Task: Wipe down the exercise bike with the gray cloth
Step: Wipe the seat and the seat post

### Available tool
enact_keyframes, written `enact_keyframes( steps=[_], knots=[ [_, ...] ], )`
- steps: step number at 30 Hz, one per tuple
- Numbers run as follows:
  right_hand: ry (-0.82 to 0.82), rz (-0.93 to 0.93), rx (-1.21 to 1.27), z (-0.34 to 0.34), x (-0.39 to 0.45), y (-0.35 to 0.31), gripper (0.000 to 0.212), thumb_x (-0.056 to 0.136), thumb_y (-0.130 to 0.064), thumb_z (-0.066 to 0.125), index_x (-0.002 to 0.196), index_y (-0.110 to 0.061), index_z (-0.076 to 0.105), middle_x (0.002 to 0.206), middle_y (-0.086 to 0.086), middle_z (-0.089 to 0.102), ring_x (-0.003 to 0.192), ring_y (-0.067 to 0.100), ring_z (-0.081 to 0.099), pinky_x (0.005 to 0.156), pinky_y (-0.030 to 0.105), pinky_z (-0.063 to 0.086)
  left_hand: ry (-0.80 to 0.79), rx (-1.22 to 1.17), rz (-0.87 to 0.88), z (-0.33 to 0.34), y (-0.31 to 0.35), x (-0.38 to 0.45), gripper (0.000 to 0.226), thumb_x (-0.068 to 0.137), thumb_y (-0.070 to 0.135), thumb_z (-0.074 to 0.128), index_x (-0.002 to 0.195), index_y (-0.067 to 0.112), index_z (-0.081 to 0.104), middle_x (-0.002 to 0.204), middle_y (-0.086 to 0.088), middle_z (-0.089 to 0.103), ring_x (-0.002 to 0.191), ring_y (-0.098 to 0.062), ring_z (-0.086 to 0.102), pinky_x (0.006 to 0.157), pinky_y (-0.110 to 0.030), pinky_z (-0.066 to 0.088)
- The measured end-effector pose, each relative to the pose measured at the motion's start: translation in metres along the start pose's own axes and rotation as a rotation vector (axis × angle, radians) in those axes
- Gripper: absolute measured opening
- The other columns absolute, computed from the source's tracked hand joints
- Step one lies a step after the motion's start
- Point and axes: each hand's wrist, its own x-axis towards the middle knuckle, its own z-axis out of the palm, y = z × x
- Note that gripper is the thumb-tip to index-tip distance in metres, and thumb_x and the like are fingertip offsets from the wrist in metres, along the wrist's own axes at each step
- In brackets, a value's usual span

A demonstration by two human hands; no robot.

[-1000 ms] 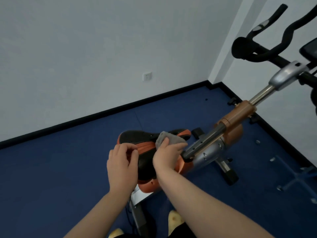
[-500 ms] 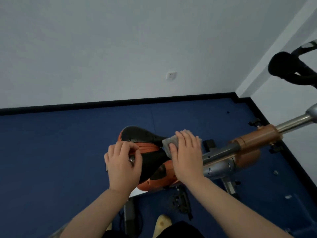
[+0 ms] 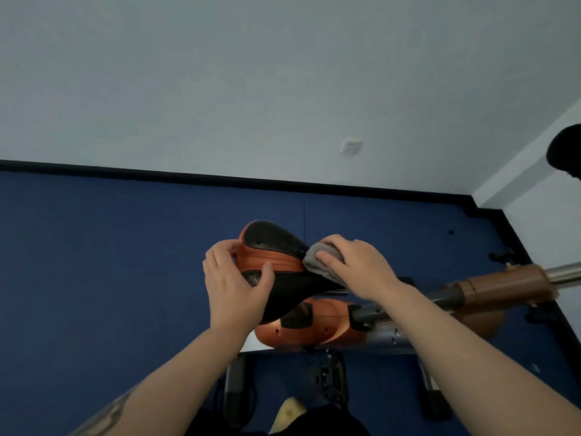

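Since a moment before, the view had swung left and the right hand (image 3: 361, 265) had drawn the gray cloth (image 3: 322, 262) back along the saddle (image 3: 283, 247), from near its narrow nose toward the wider rear part. The handlebars had nearly slipped out of sight, with only a dark tip (image 3: 566, 152) left at the right edge.

The left hand (image 3: 235, 287) gripped the near rear edge of the saddle, fingers curled over the orange trim and the thumb pressed on the black perforated top. The right hand lay on the cloth with its fingers bent over it, pressing it against the far side of the saddle; the cloth was bunched under the fingers and peeked out on the left of them. The two hands were near each other, with a stretch of saddle between them.

Below the saddle sat the orange housing (image 3: 314, 325) of the exercise bike (image 3: 408, 335), and a dark post ran right into a brown sleeve (image 3: 503, 284) and then a bright metal tube (image 3: 566, 273). The bike stood on a blue floor (image 3: 94, 278) with a black skirting board, and a white socket (image 3: 350, 147) sat on the pale wall behind. A foot (image 3: 290, 410) showed at the bottom.
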Motion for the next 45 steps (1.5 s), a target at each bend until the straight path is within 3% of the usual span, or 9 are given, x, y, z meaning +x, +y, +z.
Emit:
enact_keyframes(
  steps=[3, 6, 12, 18, 23, 30, 35, 41, 45],
  knots=[
    [0.194, 0.174, -0.023, 0.011, -0.004, -0.012, 0.045, 0.099, -0.055, 0.025, 0.093, -0.027, 0.059, 0.080, -0.009, 0.060, 0.080, 0.017, 0.061, 0.065, 0.032, 0.035, -0.021, -0.027, -0.017, -0.002, 0.000, 0.000, 0.055, 0.080, 0.030, 0.070, 0.126, 0.026, 0.040, 0.121, 0.012, 0.040, 0.111, -0.004, 0.039, 0.099, -0.036, 0.041],
    [0.420, 0.049, -0.041, 0.037, -0.039, -0.021, 0.041, 0.101, -0.040, 0.030, 0.114, -0.021, 0.064, 0.111, -0.006, 0.065, 0.108, 0.014, 0.057, 0.095, 0.035, 0.042, -0.045, -0.056, -0.054, -0.002, -0.002, -0.002, 0.059, 0.081, 0.033, 0.069, 0.131, 0.031, 0.037, 0.126, 0.017, 0.041, 0.117, -0.005, 0.043, 0.098, -0.037, 0.046],
    [0.268, 0.154, 0.388, 0.014, -0.023, 0.020, 0.021, 0.100, -0.033, 0.050, 0.100, -0.023, 0.069, 0.093, -0.010, 0.066, 0.091, 0.014, 0.062, 0.074, 0.025, 0.045, -0.059, -0.058, -0.057, 0.000, -0.003, -0.002, 0.057, 0.083, 0.034, 0.068, 0.129, 0.036, 0.035, 0.125, 0.021, 0.039, 0.119, -0.005, 0.043, 0.085, -0.029, 0.040],
    [0.231, -0.026, -0.053, 0.019, -0.008, -0.014, 0.048, 0.093, -0.059, 0.035, 0.119, -0.029, 0.062, 0.111, -0.012, 0.064, 0.100, 0.011, 0.057, 0.086, 0.033, 0.041, -0.041, -0.058, -0.045, 0.001, -0.004, -0.002, 0.054, 0.081, 0.034, 0.067, 0.126, 0.038, 0.036, 0.125, 0.019, 0.041, 0.114, 0.001, 0.040, 0.082, -0.025, 0.036],
    [-0.154, -0.074, 0.228, -0.006, 0.001, 0.018, 0.041, 0.095, -0.054, 0.048, 0.132, -0.039, 0.055, 0.127, -0.019, 0.060, 0.114, 0.005, 0.056, 0.090, 0.027, 0.045, -0.054, -0.043, -0.039, 0.000, -0.004, -0.001, 0.054, 0.081, 0.038, 0.065, 0.125, 0.039, 0.035, 0.123, 0.019, 0.041, 0.110, 0.006, 0.038, 0.075, -0.018, 0.034],
    [-0.014, -0.049, -0.090, 0.014, 0.019, -0.026, 0.047, 0.100, -0.053, 0.022, 0.129, -0.034, 0.053, 0.114, -0.003, 0.068, 0.101, 0.022, 0.063, 0.075, 0.035, 0.042, -0.057, -0.026, -0.047, 0.000, -0.005, 0.000, 0.053, 0.080, 0.041, 0.064, 0.123, 0.043, 0.033, 0.121, 0.021, 0.040, 0.105, 0.006, 0.040, 0.070, -0.015, 0.036],
    [-0.263, -0.117, 0.078, -0.006, 0.012, 0.001, 0.044, 0.103, -0.045, 0.030, 0.146, -0.038, 0.039, 0.139, -0.009, 0.055, 0.123, 0.013, 0.053, 0.099, 0.035, 0.043, -0.080, -0.020, -0.050, -0.002, -0.004, -0.001, 0.054, 0.080, 0.044, 0.062, 0.125, 0.041, 0.033, 0.122, 0.021, 0.039, 0.105, 0.004, 0.042, 0.070, -0.020, 0.039],
    [-0.166, 0.171, 0.015, 0.008, 0.040, -0.030, 0.042, 0.103, -0.033, 0.026, 0.079, -0.022, 0.059, 0.086, 0.000, 0.059, 0.089, 0.026, 0.059, 0.071, 0.038, 0.043, -0.070, -0.008, -0.034, 0.000, -0.006, 0.000, 0.051, 0.085, 0.037, 0.060, 0.129, 0.036, 0.035, 0.124, 0.019, 0.039, 0.113, -0.002, 0.042, 0.076, -0.027, 0.042],
    [0.101, 0.135, -0.032, 0.026, 0.031, -0.058, 0.065, 0.095, -0.064, 0.008, 0.103, -0.031, 0.064, 0.080, -0.006, 0.060, 0.074, 0.018, 0.056, 0.063, 0.032, 0.035, -0.091, -0.031, -0.028, -0.003, -0.007, 0.000, 0.047, 0.088, 0.030, 0.058, 0.129, 0.036, 0.034, 0.123, 0.019, 0.039, 0.114, -0.001, 0.040, 0.085, -0.034, 0.045]
  ],
)
